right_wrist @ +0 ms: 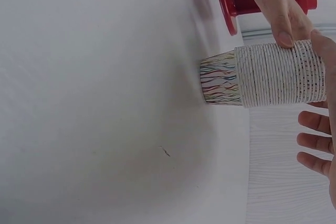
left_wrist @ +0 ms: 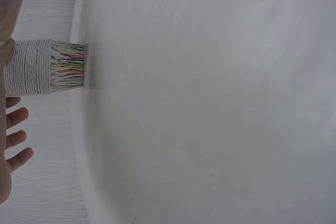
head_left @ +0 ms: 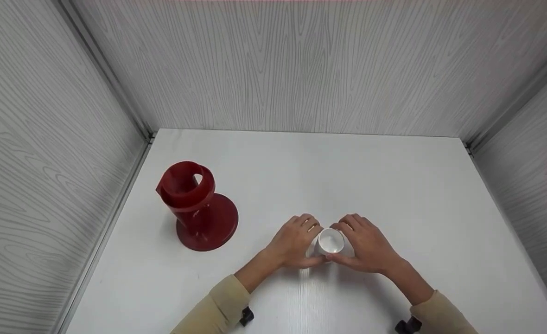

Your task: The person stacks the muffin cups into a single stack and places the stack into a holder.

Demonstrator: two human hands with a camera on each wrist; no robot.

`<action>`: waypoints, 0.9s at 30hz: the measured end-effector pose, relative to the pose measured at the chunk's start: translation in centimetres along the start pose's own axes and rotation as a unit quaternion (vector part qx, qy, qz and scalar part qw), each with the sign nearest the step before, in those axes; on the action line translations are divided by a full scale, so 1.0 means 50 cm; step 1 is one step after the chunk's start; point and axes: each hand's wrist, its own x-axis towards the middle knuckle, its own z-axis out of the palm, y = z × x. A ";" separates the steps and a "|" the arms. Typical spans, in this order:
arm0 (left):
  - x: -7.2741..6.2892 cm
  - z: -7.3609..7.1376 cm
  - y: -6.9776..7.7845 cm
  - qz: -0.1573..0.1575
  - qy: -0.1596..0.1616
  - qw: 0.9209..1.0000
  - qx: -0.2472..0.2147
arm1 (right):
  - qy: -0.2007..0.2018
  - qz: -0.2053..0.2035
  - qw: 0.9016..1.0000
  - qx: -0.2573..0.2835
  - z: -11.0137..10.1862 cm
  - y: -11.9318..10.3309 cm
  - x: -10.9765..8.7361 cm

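A tall stack of nested paper cups (head_left: 331,240) stands upright on the white table, its open mouth upward in the head view. Stacked white rims and the bottom cup's coloured wavy lines show in the left wrist view, on the cup stack (left_wrist: 48,67), and in the right wrist view too. My left hand (head_left: 296,243) holds the stack's upper part from the left, thumb on the near side. From the right, my right hand (head_left: 367,245) grips it near the top rim, thumb in front. Several fingers (right_wrist: 316,142) of the right hand stick out beyond the stack.
To the left on the table (head_left: 394,185) stands a glossy red holder (head_left: 204,222), with a round base and a tilted open tube that has a hole in its side. Grey wood-patterned panels (head_left: 278,69) wall in the back and both sides.
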 end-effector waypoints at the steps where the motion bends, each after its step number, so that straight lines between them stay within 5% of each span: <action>1: 0.000 0.001 0.000 0.002 0.001 1.000 0.002 | -0.002 0.002 1.000 0.002 0.002 0.001 -0.002; 27: -0.014 0.008 -0.003 0.009 -0.004 1.000 0.008 | -0.026 0.008 1.000 0.005 0.059 0.022 -0.043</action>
